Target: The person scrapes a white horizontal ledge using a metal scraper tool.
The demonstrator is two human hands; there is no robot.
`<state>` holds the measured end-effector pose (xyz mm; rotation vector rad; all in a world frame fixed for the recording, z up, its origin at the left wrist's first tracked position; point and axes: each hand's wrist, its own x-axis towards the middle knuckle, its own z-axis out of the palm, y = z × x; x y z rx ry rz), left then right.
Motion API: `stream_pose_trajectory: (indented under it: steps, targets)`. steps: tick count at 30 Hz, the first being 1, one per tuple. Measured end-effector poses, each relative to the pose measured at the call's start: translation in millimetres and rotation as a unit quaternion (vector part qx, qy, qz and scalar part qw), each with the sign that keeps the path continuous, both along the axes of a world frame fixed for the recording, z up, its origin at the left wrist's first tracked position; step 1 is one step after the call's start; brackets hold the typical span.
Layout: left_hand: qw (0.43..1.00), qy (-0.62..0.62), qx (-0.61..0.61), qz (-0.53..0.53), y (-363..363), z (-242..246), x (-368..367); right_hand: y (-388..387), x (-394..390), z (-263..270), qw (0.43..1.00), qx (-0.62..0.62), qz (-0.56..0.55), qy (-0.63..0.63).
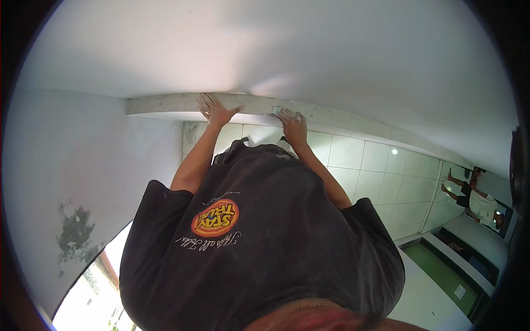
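Note:
A long, narrow concrete ledge (165, 103) runs along the foot of a smooth pale wall (331, 45). My left hand (216, 111) rests palm down on the ledge, fingers and thumb spread, with nothing held. To the right, my right hand (295, 125) presses a small flat piece, perhaps folded sandpaper (277, 110), against the ledge's top face. Its pale greenish edge shows past the fingertips; the remainder is hidden under them. Whitish dust coats the fingers of both hands.
Below the ledge lies a white tiled floor (345, 151). A side wall (91, 153) with a dark stained patch (75, 231) stands at left, beside a bright opening (93, 293). At far right another person (476, 198) sits near a doorway; a green panel (445, 275) is lower right.

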<state>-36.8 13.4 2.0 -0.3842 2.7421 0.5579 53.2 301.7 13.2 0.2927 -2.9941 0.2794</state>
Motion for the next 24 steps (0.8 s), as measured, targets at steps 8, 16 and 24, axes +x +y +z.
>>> stream_pose_trajectory:
  steps: [8, 16, 24]
  targets:
    - [0.998, -0.060, -0.012, -0.029, -5.7, 4.3, -4.0, 111.5, 16.8, -5.0, 0.963, 0.075, -0.257, -0.035]
    - [0.996, -0.081, -0.018, -0.034, -5.3, 8.1, -4.9, 34.4, 2.3, -12.9, 0.965, 0.052, -0.239, 0.095]
    - [1.000, 0.003, 0.002, -0.029, -8.9, -0.1, 5.7, -9.6, 8.9, 0.3, 0.998, 0.002, -0.066, 0.012]
